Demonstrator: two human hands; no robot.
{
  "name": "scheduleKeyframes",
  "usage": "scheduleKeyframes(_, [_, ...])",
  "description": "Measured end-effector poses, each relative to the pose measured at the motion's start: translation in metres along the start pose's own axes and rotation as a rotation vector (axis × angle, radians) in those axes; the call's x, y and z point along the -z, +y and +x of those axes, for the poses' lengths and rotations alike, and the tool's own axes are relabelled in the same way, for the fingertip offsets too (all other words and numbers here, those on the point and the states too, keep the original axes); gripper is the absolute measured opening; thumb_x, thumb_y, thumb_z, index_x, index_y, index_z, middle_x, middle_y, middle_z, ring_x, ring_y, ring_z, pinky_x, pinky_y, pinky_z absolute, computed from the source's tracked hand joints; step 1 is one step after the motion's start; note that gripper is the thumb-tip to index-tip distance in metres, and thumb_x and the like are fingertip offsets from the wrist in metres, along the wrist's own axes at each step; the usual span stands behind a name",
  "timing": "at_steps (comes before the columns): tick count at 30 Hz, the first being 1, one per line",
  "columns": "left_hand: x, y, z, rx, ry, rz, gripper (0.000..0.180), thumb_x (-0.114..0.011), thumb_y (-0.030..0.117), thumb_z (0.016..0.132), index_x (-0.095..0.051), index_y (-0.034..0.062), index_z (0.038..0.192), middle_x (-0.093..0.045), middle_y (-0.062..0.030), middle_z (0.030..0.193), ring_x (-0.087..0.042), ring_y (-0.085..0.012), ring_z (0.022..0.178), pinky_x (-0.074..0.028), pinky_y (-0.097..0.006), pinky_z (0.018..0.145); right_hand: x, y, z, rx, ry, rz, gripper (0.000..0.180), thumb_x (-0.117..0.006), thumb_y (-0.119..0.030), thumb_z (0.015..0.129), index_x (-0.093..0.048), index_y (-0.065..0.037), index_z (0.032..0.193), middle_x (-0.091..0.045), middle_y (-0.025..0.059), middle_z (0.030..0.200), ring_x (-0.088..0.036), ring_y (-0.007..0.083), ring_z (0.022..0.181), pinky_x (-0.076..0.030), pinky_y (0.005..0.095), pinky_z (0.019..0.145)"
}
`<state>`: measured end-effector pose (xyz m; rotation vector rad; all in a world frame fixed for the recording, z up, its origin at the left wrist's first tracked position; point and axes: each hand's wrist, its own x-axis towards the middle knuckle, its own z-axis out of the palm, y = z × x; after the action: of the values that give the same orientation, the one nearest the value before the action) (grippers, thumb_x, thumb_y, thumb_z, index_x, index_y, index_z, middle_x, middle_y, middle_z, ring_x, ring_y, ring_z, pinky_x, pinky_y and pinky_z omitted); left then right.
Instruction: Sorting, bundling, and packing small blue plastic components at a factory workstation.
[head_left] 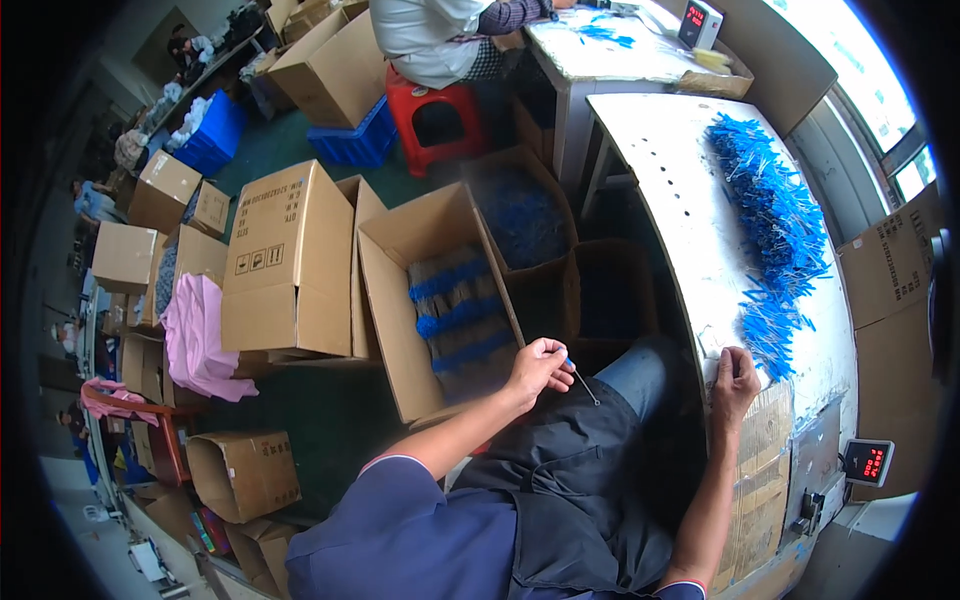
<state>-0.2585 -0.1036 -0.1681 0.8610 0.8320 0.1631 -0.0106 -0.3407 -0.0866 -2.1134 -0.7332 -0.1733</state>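
My left hand (541, 369) is closed around the blue handle of a thin metal rod (585, 386), which ends in a small ring. The rod points down and to the right over my dark apron (560, 450). At the white table's near edge, my right hand (735, 382) has its fingers pinched together; what they hold, if anything, cannot be made out. Just beyond it, a long heap of thin blue-handled pieces (775, 230) lies on the white table (670, 190). To the left, an open carton (390, 290) holds rows of bundled blue-ended pieces (460, 305).
Beyond that carton, another box holds loose blue pieces (520, 225). Closed cartons (275, 260) and a pink cloth (200, 335) stand at left. A small red-digit display (867, 463) sits by the table's right edge. Ahead, a person sits on a red stool (432, 120) at another table.
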Motion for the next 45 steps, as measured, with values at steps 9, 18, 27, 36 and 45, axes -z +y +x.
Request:
scheduleKeyframes(9, [0.045, -0.038, -0.017, 0.047, -0.046, 0.126, 0.02, -0.071, 0.023, 0.098, -0.067, 0.0049, 0.103, -0.068, -0.0013, 0.089, -0.065, -0.0091, 0.074, -0.054, -0.024, 0.064, 0.002, 0.005, -0.002, -0.102, -0.015, 0.051, 0.01, -0.065, -0.007, 0.1, -0.067, 0.003, 0.097, -0.068, 0.0085, 0.086, -0.062, 0.0152, 0.078, -0.05, 0.0292, 0.075])
scheduleKeyframes(18, [0.066, -0.048, -0.059, -0.521, -0.171, 0.982, 0.021, -0.072, 0.022, 0.095, -0.065, 0.0018, 0.098, -0.07, -0.0079, 0.088, -0.069, -0.0221, 0.077, -0.053, -0.033, 0.068, 0.001, -0.001, -0.002, -0.147, -0.024, 0.078, 0.011, -0.064, -0.007, 0.101, -0.067, 0.003, 0.098, -0.066, 0.0045, 0.085, -0.059, 0.0095, 0.079, -0.05, 0.0254, 0.074])
scheduleKeyframes(27, [0.101, -0.076, -0.037, -0.516, 0.313, 0.694, 0.018, -0.064, 0.019, 0.102, -0.062, 0.0026, 0.096, -0.064, -0.0034, 0.079, -0.061, -0.0103, 0.066, -0.05, -0.029, 0.061, -0.013, -0.028, 0.018, 0.162, 0.021, -0.07, 0.002, -0.066, 0.001, 0.097, -0.068, 0.001, 0.097, -0.065, 0.0066, 0.085, -0.06, 0.0121, 0.074, -0.048, 0.0262, 0.066])
scheduleKeyframes(36, [0.229, -0.101, 0.075, 0.088, 0.634, 0.004, 0.028, -0.062, 0.028, 0.103, -0.061, 0.005, 0.089, -0.063, -0.0041, 0.074, -0.059, -0.0123, 0.054, -0.049, -0.027, 0.045, -0.147, -0.1, 0.133, 0.514, -0.295, -0.494, 0.059, -0.079, -0.014, 0.084, -0.055, -0.004, 0.137, -0.055, 0.0174, 0.141, -0.051, 0.0374, 0.133, -0.043, 0.0448, 0.111])
scheduleKeyframes(45, [0.312, -0.118, 0.18, 0.157, 0.884, 0.066, 0.026, -0.064, 0.029, 0.102, -0.062, 0.0063, 0.091, -0.064, -0.0038, 0.073, -0.059, -0.0137, 0.051, -0.046, -0.029, 0.041, -0.211, -0.08, 0.191, 0.552, -0.347, -0.652, 0.071, -0.075, 0.002, 0.08, -0.051, -0.013, 0.146, -0.052, 0.0118, 0.145, -0.047, 0.0349, 0.136, -0.038, 0.0473, 0.116])
